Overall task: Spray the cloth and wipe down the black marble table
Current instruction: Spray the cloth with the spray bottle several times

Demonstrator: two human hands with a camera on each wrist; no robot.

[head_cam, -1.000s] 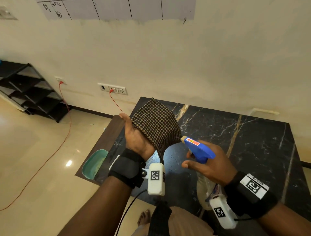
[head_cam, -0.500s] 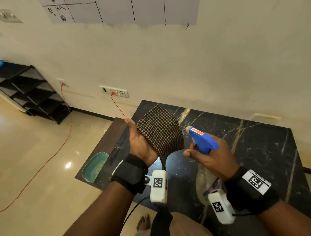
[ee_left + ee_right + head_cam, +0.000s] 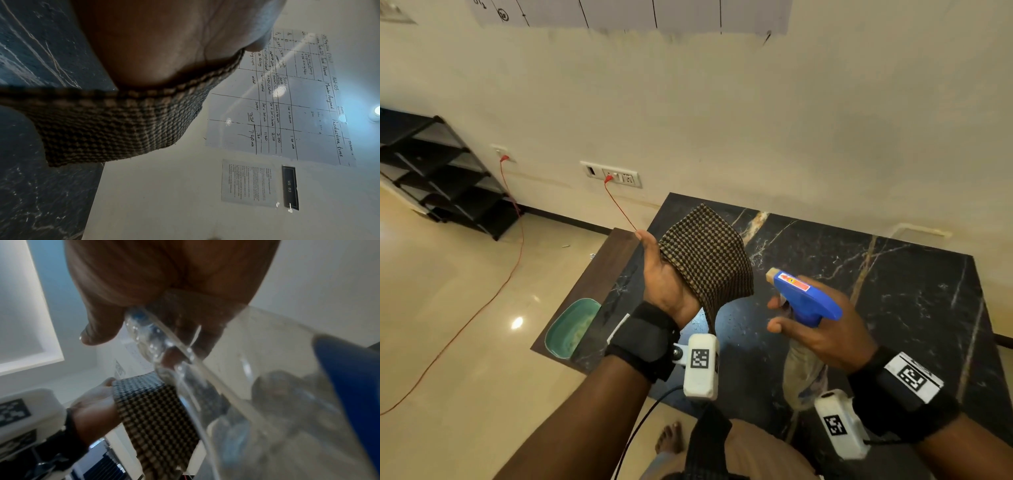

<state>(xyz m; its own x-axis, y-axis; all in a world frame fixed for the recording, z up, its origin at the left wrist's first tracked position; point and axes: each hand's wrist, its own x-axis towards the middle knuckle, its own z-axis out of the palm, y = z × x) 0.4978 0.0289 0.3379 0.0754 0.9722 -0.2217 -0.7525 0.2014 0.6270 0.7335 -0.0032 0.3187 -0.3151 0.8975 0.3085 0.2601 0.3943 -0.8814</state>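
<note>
Cream wall [image 3: 722, 113], scuffed. Whiteboard sheet [image 3: 287, 100] with handwritten table, upper wall; below it a printed notice [image 3: 248, 183] and black sign [image 3: 290, 188] reading "WS 03". Socket plate [image 3: 614, 174] low on wall, red cable [image 3: 493, 291] trailing over glossy beige floor [image 3: 448, 308]. Black rack [image 3: 441, 178] at left. Dark skirting [image 3: 571, 219].

Even, warm room light is seen overhead; glare is thrown on the floor [image 3: 517, 322] and whiteboard [image 3: 277, 91]. The wrist views are blurred close up, edges bent.
</note>
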